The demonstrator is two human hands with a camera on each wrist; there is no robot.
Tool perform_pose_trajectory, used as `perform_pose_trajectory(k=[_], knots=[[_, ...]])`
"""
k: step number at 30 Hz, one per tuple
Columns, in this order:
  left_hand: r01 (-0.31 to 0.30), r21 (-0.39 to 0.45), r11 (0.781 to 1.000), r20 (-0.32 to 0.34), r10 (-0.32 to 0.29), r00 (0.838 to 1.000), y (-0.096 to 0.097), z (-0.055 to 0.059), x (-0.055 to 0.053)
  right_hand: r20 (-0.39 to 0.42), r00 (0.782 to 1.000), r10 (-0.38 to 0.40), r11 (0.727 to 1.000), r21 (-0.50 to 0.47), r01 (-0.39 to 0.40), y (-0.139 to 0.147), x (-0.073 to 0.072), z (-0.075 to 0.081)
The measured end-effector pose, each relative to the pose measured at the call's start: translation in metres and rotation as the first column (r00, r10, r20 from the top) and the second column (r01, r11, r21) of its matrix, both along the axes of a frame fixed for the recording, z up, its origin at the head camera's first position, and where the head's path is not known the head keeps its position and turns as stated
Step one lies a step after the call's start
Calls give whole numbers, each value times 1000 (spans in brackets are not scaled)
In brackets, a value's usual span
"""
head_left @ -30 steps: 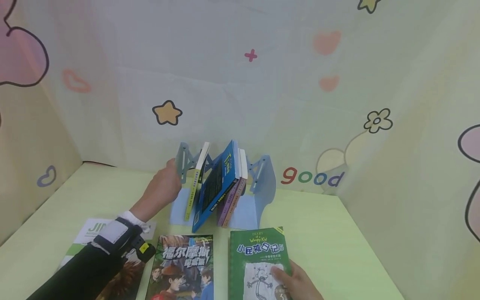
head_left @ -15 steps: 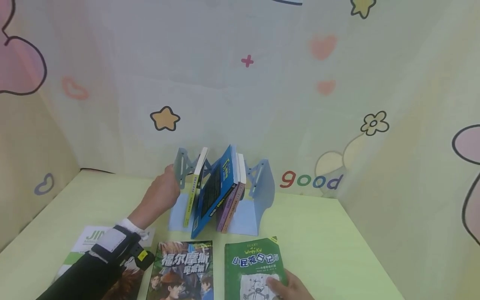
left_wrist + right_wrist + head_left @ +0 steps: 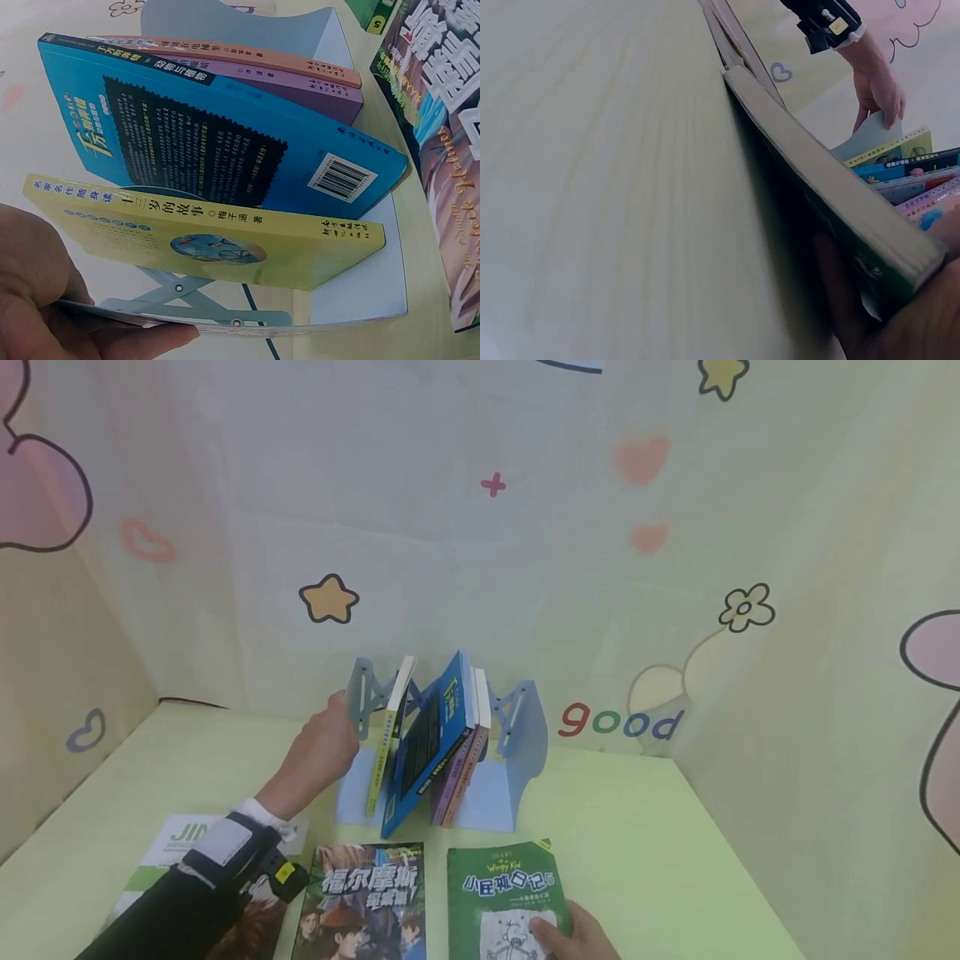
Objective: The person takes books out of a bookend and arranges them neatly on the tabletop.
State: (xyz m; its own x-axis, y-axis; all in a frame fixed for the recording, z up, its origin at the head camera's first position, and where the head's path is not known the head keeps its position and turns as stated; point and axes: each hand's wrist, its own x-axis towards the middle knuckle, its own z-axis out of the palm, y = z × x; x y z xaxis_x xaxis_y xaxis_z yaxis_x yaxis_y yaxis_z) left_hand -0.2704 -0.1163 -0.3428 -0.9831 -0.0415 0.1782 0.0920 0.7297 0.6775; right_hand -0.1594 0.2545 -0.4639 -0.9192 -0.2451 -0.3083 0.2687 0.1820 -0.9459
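In the head view my left hand (image 3: pixel 318 752) pinches the upper edge of the left end plate (image 3: pixel 362 697) of a light blue bookend rack. Between its plates lean a yellow book (image 3: pixel 202 232), a thicker blue book (image 3: pixel 225 142), a purple book (image 3: pixel 330 97) and an orange book (image 3: pixel 322 66); the blue one tilts most. My right hand (image 3: pixel 581 935) holds a green Wimpy Kid book (image 3: pixel 502 881) by its right edge, thumb on the cover. From the right wrist view, fingers reach beneath that green book (image 3: pixel 832 180), and its near side is lifted off the table.
A comic-style book (image 3: pixel 367 902) lies flat in front of the rack. Left of it, a white and green book (image 3: pixel 161 852) lies partly under the left forearm. The rack's right end plate (image 3: pixel 528 735) stands near the printed back curtain (image 3: pixel 420 527). The table (image 3: pixel 660 860) is pale yellow.
The green book has shifted slightly left and nearer with my right hand. My left hand keeps its hold on the end plate. The head view has tilted up a little.
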Motion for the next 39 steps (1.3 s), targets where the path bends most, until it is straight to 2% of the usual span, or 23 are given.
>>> perform_pose_trajectory(k=[5, 12, 14, 17, 21, 25, 27, 36, 39], knots=[[-1, -13, 1000, -20, 1, 1000, 0, 3, 0, -101, 994, -44, 979, 195, 63, -7, 2, 5], [3, -15, 1000, -7, -3, 1000, 1, 2, 2, -88, 995, -45, 933, 353, 74, -11, 5, 10], [2, -14, 1000, -5, -2, 1000, 1, 1, 1, -105, 994, -25, 908, 413, 66, -10, 4, 11], [3, -11, 1000, -7, -3, 1000, 1, 1, 0, -133, 991, 15, 854, 517, 57, -8, 4, 13], [7, -12, 1000, -17, -7, 1000, 1, -1, -1, -127, 991, 27, 790, 610, 57, -9, 4, 14], [7, -10, 1000, -18, -7, 1000, 0, -2, -1, -115, 993, 14, 729, 681, 69, -11, 3, 13], [3, -5, 1000, -11, -3, 1000, 0, -1, -1, -117, 993, 12, 708, 702, 75, -12, 3, 13], [3, -3, 1000, -4, -3, 1000, -1, 0, -1, -141, 990, 12, 688, 720, 94, -11, 2, 12], [9, 0, 1000, -11, -9, 1000, 0, 0, 0, -133, 991, -2, 660, 745, 101, -12, 2, 12]])
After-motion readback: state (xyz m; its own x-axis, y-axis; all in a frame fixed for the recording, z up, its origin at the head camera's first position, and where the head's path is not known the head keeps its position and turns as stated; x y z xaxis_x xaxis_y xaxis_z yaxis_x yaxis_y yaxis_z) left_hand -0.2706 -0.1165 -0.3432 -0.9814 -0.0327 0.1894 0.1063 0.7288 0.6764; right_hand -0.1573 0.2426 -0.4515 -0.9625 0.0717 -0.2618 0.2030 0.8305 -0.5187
